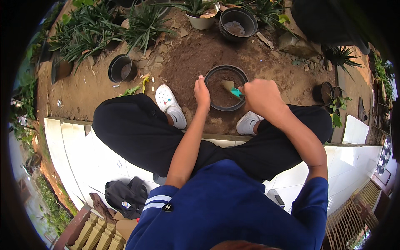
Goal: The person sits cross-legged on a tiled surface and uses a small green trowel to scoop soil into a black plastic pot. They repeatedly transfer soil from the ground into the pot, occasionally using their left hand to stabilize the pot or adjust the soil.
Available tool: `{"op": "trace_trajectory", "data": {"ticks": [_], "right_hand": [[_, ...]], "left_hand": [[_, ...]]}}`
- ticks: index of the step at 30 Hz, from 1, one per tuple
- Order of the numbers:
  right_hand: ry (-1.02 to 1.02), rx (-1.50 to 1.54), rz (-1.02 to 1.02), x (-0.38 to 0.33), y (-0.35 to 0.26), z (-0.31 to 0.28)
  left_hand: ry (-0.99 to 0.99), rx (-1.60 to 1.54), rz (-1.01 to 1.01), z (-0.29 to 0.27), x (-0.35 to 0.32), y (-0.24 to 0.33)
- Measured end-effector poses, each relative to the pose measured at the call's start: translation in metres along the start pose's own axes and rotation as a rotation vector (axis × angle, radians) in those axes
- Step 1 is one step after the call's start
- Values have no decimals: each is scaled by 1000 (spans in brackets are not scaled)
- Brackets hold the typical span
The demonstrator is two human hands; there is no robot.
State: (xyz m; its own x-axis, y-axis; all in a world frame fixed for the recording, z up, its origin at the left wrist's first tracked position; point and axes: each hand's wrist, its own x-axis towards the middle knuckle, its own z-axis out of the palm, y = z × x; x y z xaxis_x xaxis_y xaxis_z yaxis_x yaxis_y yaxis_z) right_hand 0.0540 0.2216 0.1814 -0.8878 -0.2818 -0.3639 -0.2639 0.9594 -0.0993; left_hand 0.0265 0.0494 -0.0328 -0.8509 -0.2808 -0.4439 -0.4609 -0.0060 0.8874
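Note:
A round black plant pot [226,109] stands on the ground between my feet, with brown soil [217,92] inside. My right hand [261,96] is closed round a small hand trowel [236,92] with a green handle end. The trowel's blade points into the pot and rests at the soil. Against the pot's left side lies my left hand [202,96], its fingers stretched out along the rim rather than wrapped round it. A wide patch of loose dark soil [183,62] spreads behind and to the left of the pot.
My white clogs [164,96] flank the pot. Another black pot [122,68] stands left, stacked black pots [237,26] behind, more pots [324,92] at right. Spiky plants [143,31] line the back. Under me is a white tiled ledge [66,143], with a dark backpack [125,196] on it.

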Motion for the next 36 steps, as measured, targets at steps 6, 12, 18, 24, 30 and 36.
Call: {"op": "trace_trajectory", "data": {"ticks": [6,12,18,24,30,36], "right_hand": [[-113,2,59,8,-10,18],[-89,-16,116,3,3,-13],[-88,154,40,6,5,3],[-147,49,121,12,2,19],[-167,130,86,7,10,6],[-212,86,29,5,-1,4]], "left_hand": [[-15,-49,1,3,0,2],[-52,-20,-29,-1,-1,2],[8,-64,9,3,-4,6],[-3,-81,-18,3,4,-2],[8,-48,-35,4,0,1],[-76,-225,-65,2,2,-5]]}}
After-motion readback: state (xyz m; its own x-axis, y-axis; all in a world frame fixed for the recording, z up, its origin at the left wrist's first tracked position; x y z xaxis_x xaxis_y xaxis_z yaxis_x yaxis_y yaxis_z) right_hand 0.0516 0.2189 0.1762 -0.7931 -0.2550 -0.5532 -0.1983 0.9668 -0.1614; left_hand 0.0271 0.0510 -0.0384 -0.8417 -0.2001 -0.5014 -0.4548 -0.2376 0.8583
